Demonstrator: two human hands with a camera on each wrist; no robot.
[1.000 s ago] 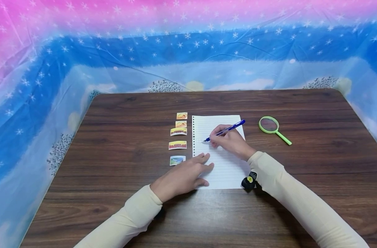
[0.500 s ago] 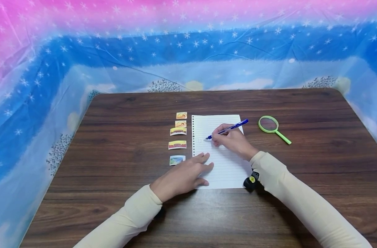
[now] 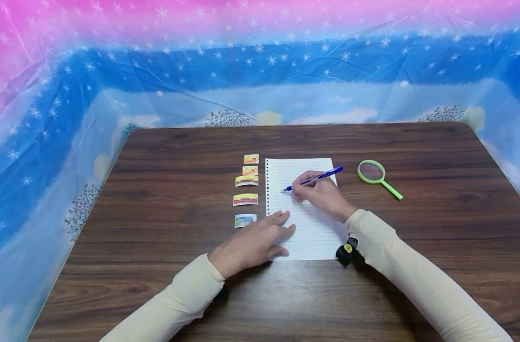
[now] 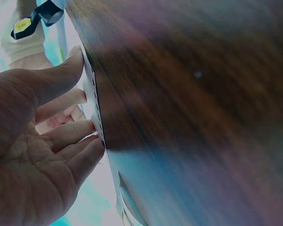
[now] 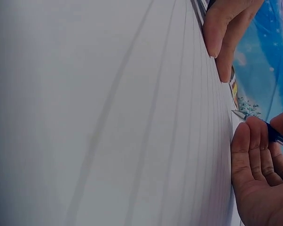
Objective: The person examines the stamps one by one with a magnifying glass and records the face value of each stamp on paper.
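The slim pen (image 3: 329, 173), with a clear barrel, a blue front section, a blue rear end and a pointed metal tip, is slanted in the right hand (image 3: 321, 194), tip down to the left, rear end up to the right. The white ruled paper sheet (image 3: 311, 244), punched with a row of holes along its left edge, lies flat on the table (image 3: 157, 213), the left hand (image 3: 256, 240) resting across its lower left edge. Faint marks (image 3: 277, 194) show just left of the pen tip.

Looks wood-grained, glossy on table (image 3: 170, 199) | matt paper on lined sheet (image 3: 309, 227) | smooth plastic on pen (image 3: 313, 179), metal at tip (image 5: 239, 113)
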